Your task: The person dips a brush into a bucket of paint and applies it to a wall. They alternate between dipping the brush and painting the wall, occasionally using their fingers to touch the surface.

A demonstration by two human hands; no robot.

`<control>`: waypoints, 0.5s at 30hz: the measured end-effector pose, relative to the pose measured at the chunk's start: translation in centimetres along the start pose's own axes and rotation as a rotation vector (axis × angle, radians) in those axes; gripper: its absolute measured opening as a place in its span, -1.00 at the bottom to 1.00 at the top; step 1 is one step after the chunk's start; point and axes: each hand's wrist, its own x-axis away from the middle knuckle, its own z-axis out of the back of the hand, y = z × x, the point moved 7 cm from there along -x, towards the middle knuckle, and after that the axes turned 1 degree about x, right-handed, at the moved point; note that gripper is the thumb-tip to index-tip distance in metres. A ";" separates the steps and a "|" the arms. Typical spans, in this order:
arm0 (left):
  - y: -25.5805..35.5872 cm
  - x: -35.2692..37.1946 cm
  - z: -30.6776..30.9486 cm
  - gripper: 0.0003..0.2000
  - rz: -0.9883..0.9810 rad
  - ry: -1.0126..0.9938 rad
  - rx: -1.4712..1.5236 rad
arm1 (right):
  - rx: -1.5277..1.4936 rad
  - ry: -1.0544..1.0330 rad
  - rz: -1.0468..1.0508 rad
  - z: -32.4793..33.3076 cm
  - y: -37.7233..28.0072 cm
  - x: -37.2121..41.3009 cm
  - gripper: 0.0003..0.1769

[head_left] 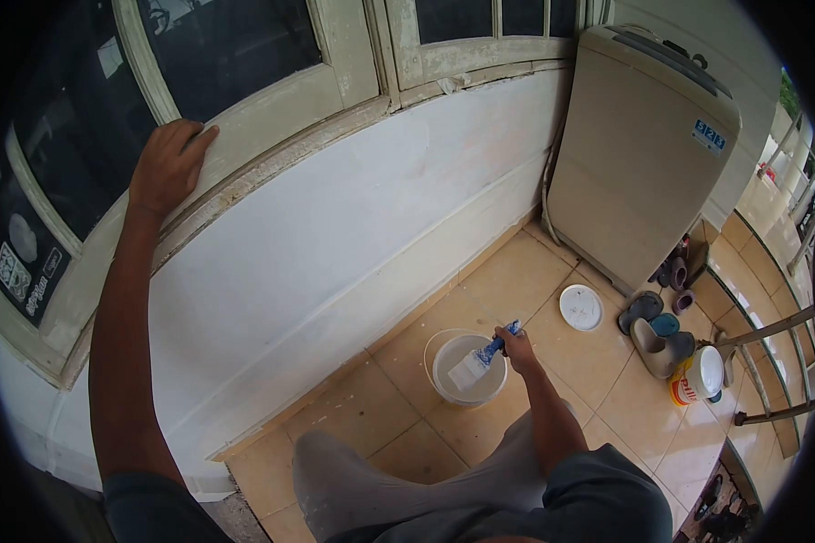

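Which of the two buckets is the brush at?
The open white bucket: the right hand holds the blue-handled brush at its mouth. The labelled bucket, red and yellow, stands beside the footwear, apart from the brush.

Bits hid, cut off or illegible.
Brush: handle partly hid under R hand; can't tell if tip touches bucket inside. Window, upper L, cut by top edge; L sleeve & R sleeve cut at btm. Fine print on washer label, upper R, too tiny. Dark objs, lower R, unclear.
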 end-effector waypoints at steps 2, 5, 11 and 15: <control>0.0 0.0 0.0 -0.67 -0.004 0.004 -0.003 | -0.019 0.000 -0.014 0.2 0.3 -0.2 -0.69; -0.1 0.1 -0.1 -0.67 0.000 0.000 -0.003 | -0.035 -0.010 -0.029 0.2 -0.1 0.0 -0.71; -0.4 0.5 -0.6 -0.62 -0.035 -0.002 -0.030 | -0.095 -0.005 -0.016 0.9 -0.2 -0.3 -0.74; -1.4 1.2 -1.9 -0.58 -0.064 -0.046 -0.058 | -0.140 0.067 -0.028 1.7 0.4 -0.7 -0.74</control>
